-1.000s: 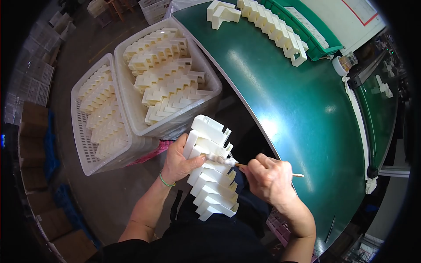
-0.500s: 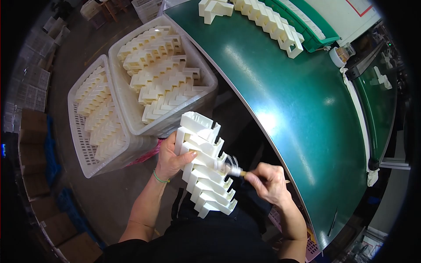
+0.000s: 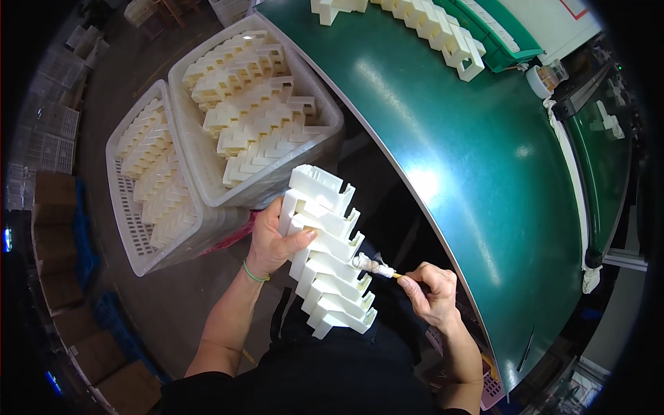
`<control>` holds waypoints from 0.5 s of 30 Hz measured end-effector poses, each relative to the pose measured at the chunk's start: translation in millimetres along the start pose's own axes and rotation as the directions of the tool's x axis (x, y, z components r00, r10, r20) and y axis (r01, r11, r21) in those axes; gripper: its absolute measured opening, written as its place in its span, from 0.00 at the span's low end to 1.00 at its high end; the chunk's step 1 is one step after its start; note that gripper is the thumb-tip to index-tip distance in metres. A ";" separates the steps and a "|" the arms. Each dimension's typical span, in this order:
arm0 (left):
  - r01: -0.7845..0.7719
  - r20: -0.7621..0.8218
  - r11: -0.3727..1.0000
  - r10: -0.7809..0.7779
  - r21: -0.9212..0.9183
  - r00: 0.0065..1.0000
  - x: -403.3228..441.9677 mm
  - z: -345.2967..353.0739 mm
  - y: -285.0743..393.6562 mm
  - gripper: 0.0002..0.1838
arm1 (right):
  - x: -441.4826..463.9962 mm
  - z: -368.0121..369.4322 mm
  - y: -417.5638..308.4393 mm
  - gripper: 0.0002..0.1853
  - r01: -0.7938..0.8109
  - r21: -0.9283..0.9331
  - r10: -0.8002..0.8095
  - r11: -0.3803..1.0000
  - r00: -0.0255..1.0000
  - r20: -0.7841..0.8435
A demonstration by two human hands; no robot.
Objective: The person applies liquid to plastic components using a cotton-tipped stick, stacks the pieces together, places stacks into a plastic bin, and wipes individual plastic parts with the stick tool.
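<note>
My left hand point(image 3: 273, 238): fingers closed around the left side of the stack, thumb pressed on its face; a green band point(image 3: 254, 272) rings the wrist.
White stack point(image 3: 328, 259): nested, zigzag-edged pieces held in front of my body, slanting downward to the right, clear of the table.
My right hand point(image 3: 432, 294): thumb and fingers pinched narrow on the end of a stick.
Wrapped stick point(image 3: 377, 265): its white, wound head points left at the stack's notched right edge; I cannot tell whether they touch.
Green table point(image 3: 484, 228): to my right, a thin dark tool point(image 3: 528, 349) lying on its near end.
Crates: beyond my left hand, a larger crate point(image 3: 337, 114) and a narrower crate point(image 3: 131, 232) side by side, both holding rows of cream pieces point(image 3: 242, 111).
Far table edge: a white row point(image 3: 436, 31) of pieces beside a green tray point(image 3: 508, 62).
</note>
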State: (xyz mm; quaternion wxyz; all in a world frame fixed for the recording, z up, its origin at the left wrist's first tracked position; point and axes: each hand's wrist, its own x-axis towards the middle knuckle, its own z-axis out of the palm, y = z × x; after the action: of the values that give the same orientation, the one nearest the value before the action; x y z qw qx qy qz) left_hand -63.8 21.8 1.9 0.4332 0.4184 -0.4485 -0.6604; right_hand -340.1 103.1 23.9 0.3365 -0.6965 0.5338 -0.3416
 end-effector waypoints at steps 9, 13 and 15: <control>0.001 0.027 0.999 -0.002 0.043 1.000 5.5 8.0 -4.3 0.26 | 29.1 -12.2 -54.0 0.15 0.138 -0.525 -0.045 0.840 0.982 0.186; 0.009 -0.026 1.000 -0.008 0.026 1.000 4.0 -0.6 -9.6 0.25 | 4.1 -22.2 -34.9 0.13 -0.014 -0.359 0.043 0.933 0.996 0.074; 0.039 -0.020 0.999 -0.039 0.011 0.999 5.4 -3.1 -9.3 0.25 | -0.5 -9.5 -23.3 0.09 -0.091 -0.188 0.075 0.978 0.993 -0.089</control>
State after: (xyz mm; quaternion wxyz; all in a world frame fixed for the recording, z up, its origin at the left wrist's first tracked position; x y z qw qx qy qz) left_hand -64.2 18.0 -8.7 0.4225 0.4361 -0.4396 -0.6619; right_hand -336.2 107.4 48.4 0.2597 -0.6883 0.6061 -0.3024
